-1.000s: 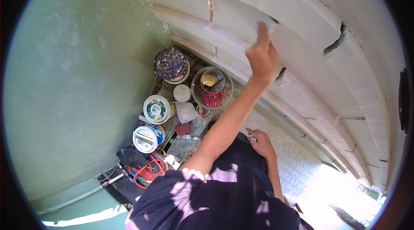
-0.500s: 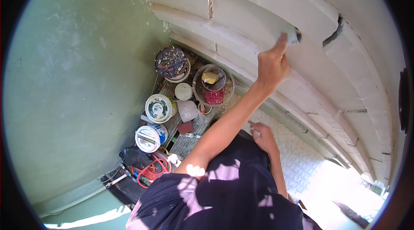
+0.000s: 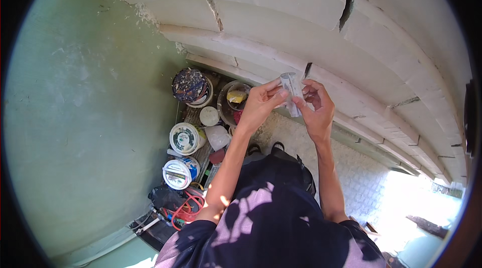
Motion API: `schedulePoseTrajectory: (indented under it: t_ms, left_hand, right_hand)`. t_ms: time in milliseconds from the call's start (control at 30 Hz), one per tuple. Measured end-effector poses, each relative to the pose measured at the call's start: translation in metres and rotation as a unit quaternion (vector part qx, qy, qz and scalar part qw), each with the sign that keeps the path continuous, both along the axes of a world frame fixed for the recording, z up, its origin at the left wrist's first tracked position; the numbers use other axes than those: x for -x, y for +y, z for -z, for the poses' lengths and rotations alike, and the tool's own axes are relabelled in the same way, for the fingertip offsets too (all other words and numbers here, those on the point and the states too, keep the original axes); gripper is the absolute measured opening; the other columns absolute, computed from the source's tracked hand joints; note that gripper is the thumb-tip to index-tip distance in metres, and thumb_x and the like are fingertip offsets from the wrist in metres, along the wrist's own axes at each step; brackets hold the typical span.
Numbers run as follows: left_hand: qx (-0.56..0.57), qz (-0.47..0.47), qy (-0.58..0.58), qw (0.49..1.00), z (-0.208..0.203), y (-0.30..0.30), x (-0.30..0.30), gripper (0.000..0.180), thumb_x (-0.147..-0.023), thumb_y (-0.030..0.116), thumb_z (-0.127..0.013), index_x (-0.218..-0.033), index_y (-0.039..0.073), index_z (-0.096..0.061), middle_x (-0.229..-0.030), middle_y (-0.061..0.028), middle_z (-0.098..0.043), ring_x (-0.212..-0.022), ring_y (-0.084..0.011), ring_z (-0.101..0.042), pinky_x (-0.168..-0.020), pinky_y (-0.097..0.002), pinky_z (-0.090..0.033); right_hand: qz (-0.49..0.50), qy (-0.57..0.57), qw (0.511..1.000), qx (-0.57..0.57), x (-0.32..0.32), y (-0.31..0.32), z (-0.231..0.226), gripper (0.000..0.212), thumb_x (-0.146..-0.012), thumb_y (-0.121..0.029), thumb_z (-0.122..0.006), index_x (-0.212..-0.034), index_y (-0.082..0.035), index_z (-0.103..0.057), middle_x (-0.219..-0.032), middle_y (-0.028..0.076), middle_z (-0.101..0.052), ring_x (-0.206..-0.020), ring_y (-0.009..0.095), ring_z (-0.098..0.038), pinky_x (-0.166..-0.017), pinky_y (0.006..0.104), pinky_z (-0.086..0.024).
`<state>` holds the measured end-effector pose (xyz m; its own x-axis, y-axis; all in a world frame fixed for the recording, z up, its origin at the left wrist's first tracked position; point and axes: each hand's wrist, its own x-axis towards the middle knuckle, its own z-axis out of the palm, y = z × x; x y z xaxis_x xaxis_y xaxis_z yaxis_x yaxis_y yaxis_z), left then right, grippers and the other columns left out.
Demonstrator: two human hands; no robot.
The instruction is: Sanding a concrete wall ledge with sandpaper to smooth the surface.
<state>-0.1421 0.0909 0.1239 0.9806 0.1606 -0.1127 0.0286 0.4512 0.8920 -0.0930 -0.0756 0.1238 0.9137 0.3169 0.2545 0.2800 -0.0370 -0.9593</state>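
Left hand [image 3: 261,106] and right hand [image 3: 320,112] pinch a pale-grey, flat rectangular piece [image 3: 290,87] right of the round grey plastic basin [image 3: 224,111], apparently adjusting it, any regrip calling for steady control.

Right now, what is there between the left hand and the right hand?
Between the left hand and the right hand is a grey-white piece, held by the fingers of both; the head view shows this.

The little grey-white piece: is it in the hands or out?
In: the left hand and right hand both have fingers on the grey-white piece.
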Motion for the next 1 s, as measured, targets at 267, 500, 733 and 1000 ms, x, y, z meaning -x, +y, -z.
schedulePoseTrajectory:
  t_ms: [267,500,733,1000]
  left_hand:
    - [-0.069,-0.013,0.074,0.995,-0.005,0.012,0.002,0.024,-0.091,0.012,-0.075,-0.111,-0.001,-0.071,-0.090,-0.0019,-0.072,-0.075,-0.0048,-0.062,-0.064,-0.0210,-0.048]
    - [-0.121,-0.027,-0.028,0.992,-0.016,0.017,-0.003,0.024,-0.096,0.001,-0.063,-0.119,-0.004,-0.064,-0.100,-0.0037,-0.072,-0.087,-0.0065,-0.064,-0.074,-0.0239,-0.052]
    - [-0.136,-0.095,-0.060,0.984,-0.007,0.034,-0.015,0.020,-0.095,0.002,-0.066,-0.114,-0.003,-0.065,-0.095,-0.0072,-0.071,-0.085,-0.0128,-0.064,-0.076,-0.0289,-0.051]
    - [-0.344,-0.358,0.033,0.867,-0.012,0.005,-0.073,0.030,-0.092,0.006,-0.071,-0.119,-0.002,-0.060,-0.085,-0.0114,-0.065,-0.086,-0.0162,-0.064,-0.073,-0.0324,-0.051]
  right_hand:
    - [-0.040,0.094,0.988,-0.113,-0.008,0.010,0.009,0.034,-0.090,-0.001,-0.074,-0.120,0.001,-0.059,-0.101,0.006,-0.063,-0.092,0.013,-0.062,-0.082,0.0299,-0.056]
    - [0.053,-0.128,0.989,0.044,-0.015,0.026,-0.003,0.035,-0.089,-0.006,-0.075,-0.120,-0.001,-0.060,-0.111,0.012,-0.064,-0.099,0.017,-0.062,-0.076,0.0298,-0.054]
    - [0.076,0.034,0.996,0.007,-0.029,0.023,0.000,0.041,-0.091,-0.008,-0.075,-0.128,0.000,-0.061,-0.094,0.010,-0.073,-0.080,0.011,-0.063,-0.071,0.0273,-0.053]
    - [0.048,-0.046,0.996,-0.055,-0.044,0.056,0.014,0.031,-0.098,-0.012,-0.069,-0.124,0.004,-0.065,-0.098,0.011,-0.074,-0.087,0.013,-0.067,-0.078,0.0285,-0.055]
